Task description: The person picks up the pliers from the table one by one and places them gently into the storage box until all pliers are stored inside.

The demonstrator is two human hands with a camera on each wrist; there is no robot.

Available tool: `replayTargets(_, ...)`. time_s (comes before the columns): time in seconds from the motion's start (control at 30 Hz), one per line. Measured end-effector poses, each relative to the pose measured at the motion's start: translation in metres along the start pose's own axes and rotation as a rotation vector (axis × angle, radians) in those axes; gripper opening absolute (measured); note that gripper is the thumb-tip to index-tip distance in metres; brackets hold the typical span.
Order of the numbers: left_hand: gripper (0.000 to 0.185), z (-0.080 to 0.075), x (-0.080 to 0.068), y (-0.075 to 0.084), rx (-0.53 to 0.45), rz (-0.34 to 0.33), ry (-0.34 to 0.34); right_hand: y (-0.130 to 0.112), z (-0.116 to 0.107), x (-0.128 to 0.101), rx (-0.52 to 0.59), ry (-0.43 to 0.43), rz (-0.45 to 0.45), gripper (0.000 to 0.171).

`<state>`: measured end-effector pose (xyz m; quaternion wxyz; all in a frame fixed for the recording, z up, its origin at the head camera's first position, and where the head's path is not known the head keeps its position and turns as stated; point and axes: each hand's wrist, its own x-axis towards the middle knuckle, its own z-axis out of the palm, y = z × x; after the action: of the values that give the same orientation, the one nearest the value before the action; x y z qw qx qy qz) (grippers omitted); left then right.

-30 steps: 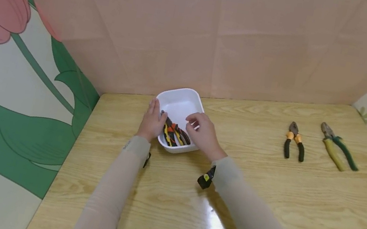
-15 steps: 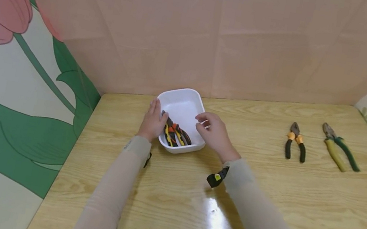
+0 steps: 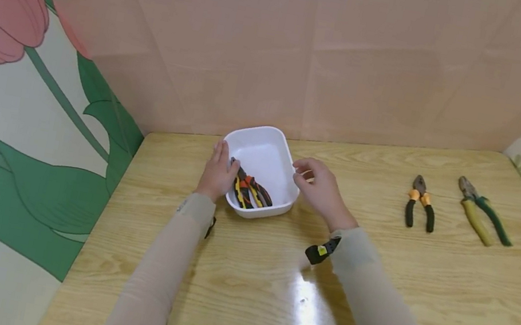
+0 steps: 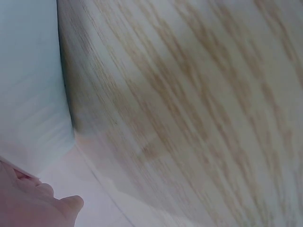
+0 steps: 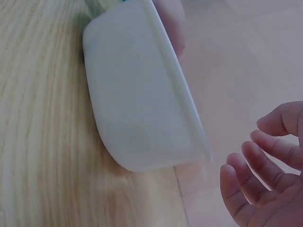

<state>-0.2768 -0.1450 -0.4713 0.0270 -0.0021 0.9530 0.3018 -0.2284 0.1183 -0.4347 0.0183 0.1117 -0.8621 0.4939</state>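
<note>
A white plastic bin point(image 3: 267, 162) stands near the back of the wooden table. Inside its left front part lie pliers point(image 3: 250, 190) with black, yellow and red-orange handles. My left hand point(image 3: 218, 174) holds the bin's left side, fingers along the outer wall and thumb over the rim. Part of that hand point(image 4: 42, 201) shows against the wall in the left wrist view. Just off the right rim hovers my right hand point(image 3: 321, 189), its fingers loosely bent and holding nothing. In the right wrist view a gap separates these fingers point(image 5: 248, 182) from the bin point(image 5: 137, 94).
Farther right on the table point(image 3: 241, 298) lie pliers with black and orange handles point(image 3: 422, 204). Beyond them are larger pliers with yellow and green handles point(image 3: 484, 212). A pink cloth-like backdrop point(image 3: 311, 55) rises behind the bin, with a painted wall point(image 3: 46, 159) at left.
My right hand has moved right, from over the bin's inside to just beyond its right rim. The left hand keeps its place on the bin.
</note>
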Motion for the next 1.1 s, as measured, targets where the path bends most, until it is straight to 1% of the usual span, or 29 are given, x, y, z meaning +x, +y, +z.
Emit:
replayTargets(0.23, 0.074, 0.0, 0.0, 0.001, -0.004, -0.01, 0.002, 0.006, -0.015, -0.001, -0.003, 0.028, 0.013, 0.03)
replayTargets(0.33, 0.074, 0.0, 0.0, 0.001, -0.004, -0.005, 0.007, 0.009, -0.021, -0.001, -0.009, 0.04, 0.03, 0.031)
replayTargets(0.53, 0.074, 0.0, 0.0, 0.0, -0.004, 0.005, 0.012, 0.014, -0.031, -0.001, -0.04, 0.065, 0.024, 0.032)
replayTargets(0.83, 0.074, 0.0, 0.0, 0.0, -0.007, 0.009, 0.011, 0.021, -0.044, -0.003, -0.067, 0.079, 0.059, 0.033)
replayTargets(1.1, 0.074, 0.0, 0.0, 0.0, -0.002, 0.006, 0.013, 0.026, -0.057, -0.007, -0.086, 0.093, 0.065, 0.036)
